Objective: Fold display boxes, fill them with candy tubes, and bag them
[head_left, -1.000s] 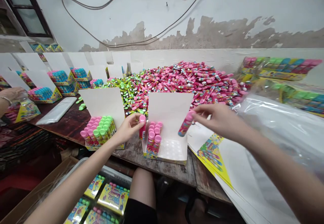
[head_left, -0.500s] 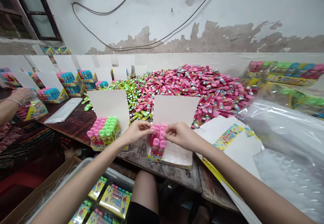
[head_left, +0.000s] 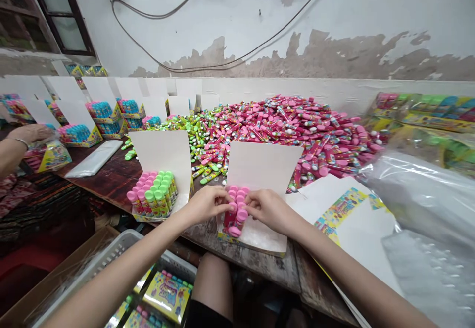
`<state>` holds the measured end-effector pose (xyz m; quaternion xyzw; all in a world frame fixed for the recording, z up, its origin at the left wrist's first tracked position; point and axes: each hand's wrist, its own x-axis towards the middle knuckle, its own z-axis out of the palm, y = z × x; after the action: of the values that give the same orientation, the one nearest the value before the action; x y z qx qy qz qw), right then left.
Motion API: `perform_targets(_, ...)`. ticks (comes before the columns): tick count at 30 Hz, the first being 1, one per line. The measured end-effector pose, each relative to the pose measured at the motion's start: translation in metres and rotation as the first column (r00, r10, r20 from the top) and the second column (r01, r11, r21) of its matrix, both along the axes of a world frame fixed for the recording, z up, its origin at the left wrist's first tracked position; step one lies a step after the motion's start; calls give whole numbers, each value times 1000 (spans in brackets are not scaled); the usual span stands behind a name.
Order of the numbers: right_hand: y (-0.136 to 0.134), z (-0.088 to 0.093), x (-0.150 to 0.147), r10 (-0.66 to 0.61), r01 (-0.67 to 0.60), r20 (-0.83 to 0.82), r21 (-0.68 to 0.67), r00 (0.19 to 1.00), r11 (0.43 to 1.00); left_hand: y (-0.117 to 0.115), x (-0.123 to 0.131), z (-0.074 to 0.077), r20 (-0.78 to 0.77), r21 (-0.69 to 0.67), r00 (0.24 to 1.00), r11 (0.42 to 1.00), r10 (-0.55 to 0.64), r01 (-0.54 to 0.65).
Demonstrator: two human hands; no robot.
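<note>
My left hand [head_left: 208, 204] and my right hand [head_left: 267, 210] meet over an open white display box [head_left: 260, 234] on the wooden table edge. Both hands have their fingers closed on the pink-capped tubes [head_left: 237, 207] standing in the box's left rows. The left hand presses them from the left, the right hand from the right. The box's upright back flap [head_left: 263, 162] rises behind the tubes. A big heap of loose pink tubes [head_left: 297, 125] lies behind it, with green tubes [head_left: 193, 130] to its left.
A second box with pink and green tubes [head_left: 154, 194] stands left of mine. Flat printed cartons [head_left: 345, 209] and clear plastic bags [head_left: 426, 199] lie right. Filled boxes [head_left: 104, 117] line the back left, where another person's hand [head_left: 27, 135] holds a bagged box. A basket of packed boxes [head_left: 163, 293] sits below.
My right hand brought a pink tube from the right into the box. Both hands then came together and lowered onto the standing tubes. The view shifted slightly left.
</note>
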<state>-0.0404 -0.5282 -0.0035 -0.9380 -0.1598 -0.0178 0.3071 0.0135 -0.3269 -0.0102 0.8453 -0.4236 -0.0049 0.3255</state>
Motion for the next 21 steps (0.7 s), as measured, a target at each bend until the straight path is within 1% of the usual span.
perform_targets(2,-1,0,-2,-12,12,14,-17,1000,1000,2,-2,0,24,7,1000,1000,8,-8)
perform_targets(3,-2,0,-5,-15,16,34,-14,999,1000,3,-4,0,30,-10,999,1000,20,-20)
perform_targets(5,-2,-1,-12,-54,51,94,39,994,998,7,-13,-3,21,-90,998,994,58,-56)
perform_targets(6,-2,-4,-16,-99,89,125,87,987,992,9,-18,-7,12,-138,997,987,81,-79)
perform_targets(8,0,-13,-24,-203,170,165,197,965,966,12,-27,-17,2,-193,995,977,96,-94)
perform_targets(10,5,-28,-29,-275,219,158,299,948,929,13,-33,-32,18,-177,997,982,74,-69)
perform_targets(11,8,-37,-31,-290,230,133,349,948,909,12,-34,-39,30,-157,997,986,67,-61)
perform_targets(13,16,-53,-30,-294,238,60,446,954,863,9,-34,-51,38,-135,996,988,81,-75)
perform_targets(16,28,-70,-26,-269,240,-27,546,963,803,1,-34,-62,-18,-181,992,976,122,-123)
perform_targets(19,40,-76,-21,-259,226,-30,588,966,777,-12,-41,-69,-104,-283,988,949,111,-137)
perform_targets(21,47,-78,-20,-264,213,-5,606,965,767,-20,-48,-74,-153,-335,980,927,123,-169)
